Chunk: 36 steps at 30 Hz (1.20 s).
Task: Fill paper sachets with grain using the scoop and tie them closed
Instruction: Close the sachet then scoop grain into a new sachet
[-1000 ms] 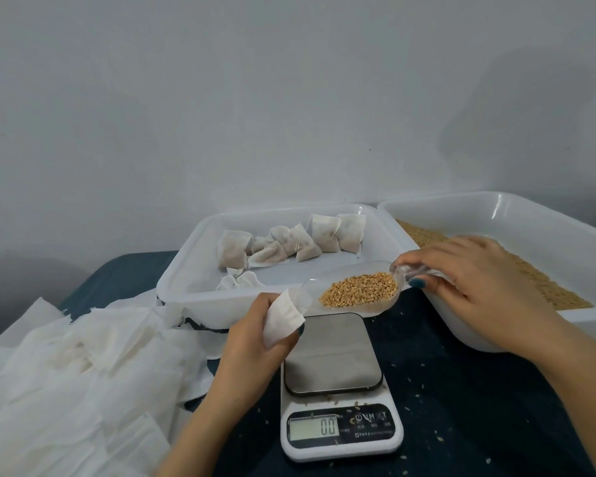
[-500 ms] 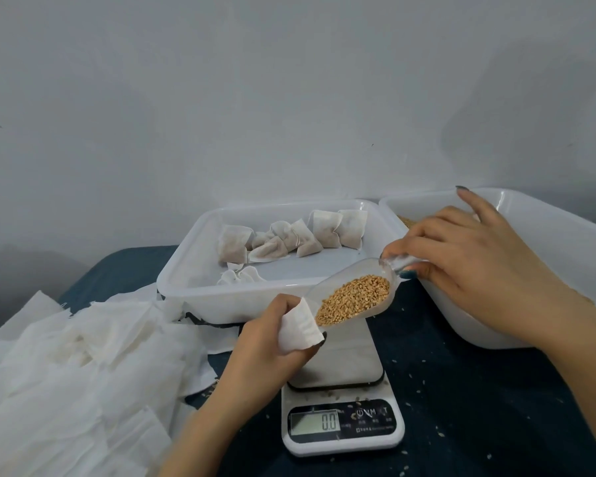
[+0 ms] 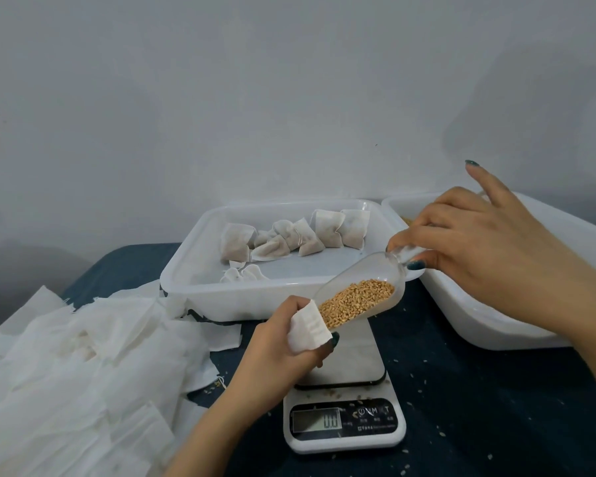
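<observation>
Pinching clear scoop [image 3: 365,270] of tan grain [image 3: 355,301], right hand [image 3: 479,249]; left hand [image 3: 276,349] gripping white sachet [image 3: 308,328].

I observe the left hand [image 3: 276,342] gripping an open paper sachet [image 3: 308,328] above the scale [image 3: 344,421]. The right hand [image 3: 479,242] pinches the handle of the clear scoop [image 3: 369,287], one finger raised straight. The scoop is tilted, its mouth down at the sachet's opening and touching it, with grain [image 3: 356,301] lying in its lower half. The scale display reads zero. Behind it, the white tray [image 3: 200,290] holds filled sachets [image 3: 289,239]. A second tray [image 3: 479,321] sits to the right, under the right hand. I note a pile of empty sachets [image 3: 76,356] at left and loose grains scattered on the dark blue cloth [image 3: 479,407].
</observation>
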Each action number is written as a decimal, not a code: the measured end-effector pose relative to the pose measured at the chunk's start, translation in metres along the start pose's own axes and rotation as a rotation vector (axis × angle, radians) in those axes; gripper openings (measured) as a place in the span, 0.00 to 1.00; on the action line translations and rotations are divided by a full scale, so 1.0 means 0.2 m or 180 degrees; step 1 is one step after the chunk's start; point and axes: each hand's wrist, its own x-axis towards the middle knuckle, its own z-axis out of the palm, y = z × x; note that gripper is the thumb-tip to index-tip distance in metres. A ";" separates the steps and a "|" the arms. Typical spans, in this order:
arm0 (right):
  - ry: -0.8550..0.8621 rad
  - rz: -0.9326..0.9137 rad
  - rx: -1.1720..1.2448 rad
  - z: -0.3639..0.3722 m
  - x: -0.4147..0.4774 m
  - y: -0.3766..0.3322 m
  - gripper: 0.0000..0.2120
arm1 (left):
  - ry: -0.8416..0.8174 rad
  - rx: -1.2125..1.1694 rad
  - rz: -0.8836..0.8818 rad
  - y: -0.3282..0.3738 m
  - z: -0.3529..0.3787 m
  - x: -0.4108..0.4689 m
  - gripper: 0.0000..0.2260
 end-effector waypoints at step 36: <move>-0.0117 0.0123 -0.0102 -0.01 0.08 -0.03 0.14 | -0.0010 -0.0332 -0.0049 -0.03 -0.01 0.03 0.11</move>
